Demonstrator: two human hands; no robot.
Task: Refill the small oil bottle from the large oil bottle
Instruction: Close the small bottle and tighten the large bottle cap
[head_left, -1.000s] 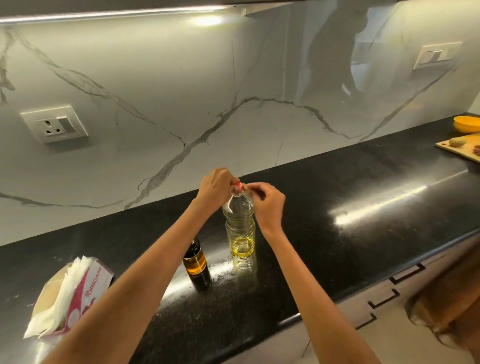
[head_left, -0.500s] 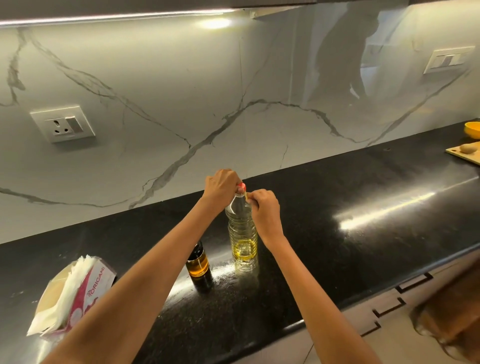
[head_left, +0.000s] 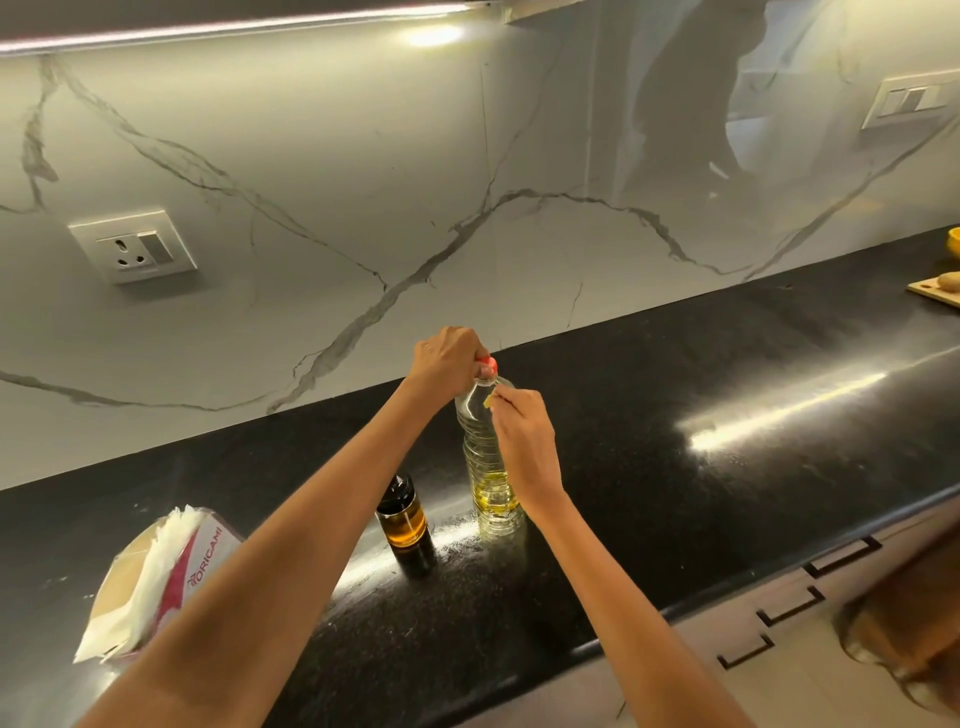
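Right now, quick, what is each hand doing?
Left hand: closed around the red cap of the large oil bottle.
Right hand: pinching something small and yellowish at the bottle's neck.

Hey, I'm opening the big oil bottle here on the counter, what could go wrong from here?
1. Both hands work at the top of the tall large oil bottle: the left hand grips the red cap, the right hand pinches something at the neck. Nothing steadies its base, so it may tip.
2. The small oil bottle stands close beside it and might get knocked over.
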